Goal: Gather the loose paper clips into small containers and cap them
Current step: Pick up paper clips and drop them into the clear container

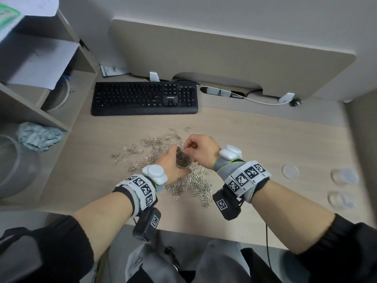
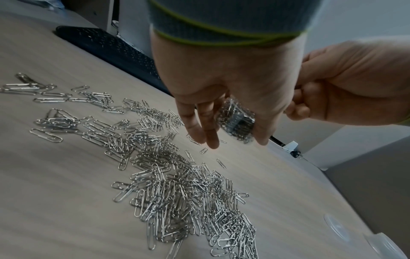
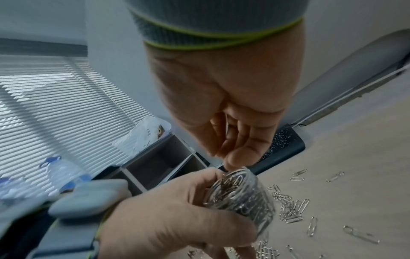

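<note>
Right wrist view: left hand [image 3: 177, 219] grips clear container [image 3: 241, 196], nearly full, mouth tilted up; right hand [image 3: 224, 105] fingertips [image 3: 235, 157] pinched directly above mouth, pinch contents unclear; lid [image 1: 290, 171] lies rightward, nearer right hand.

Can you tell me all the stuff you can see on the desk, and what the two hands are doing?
paper clips: too many to count, silver, scattered on the desk around the hands
jar: one, clear, nearly full of clips, held above the pile
lid: one, clear, flat on the desk to the right
small containers: at least two, clear, right edge of the desk
keyboard: one, black, back of the desk
cloth: one, pale blue-grey, crumpled at the left under the shelf
cable: one, white, behind the keyboard
desk: one, light wood
left hand: holds the jar
right hand: fingertips pinched together over the jar's mouth
</note>
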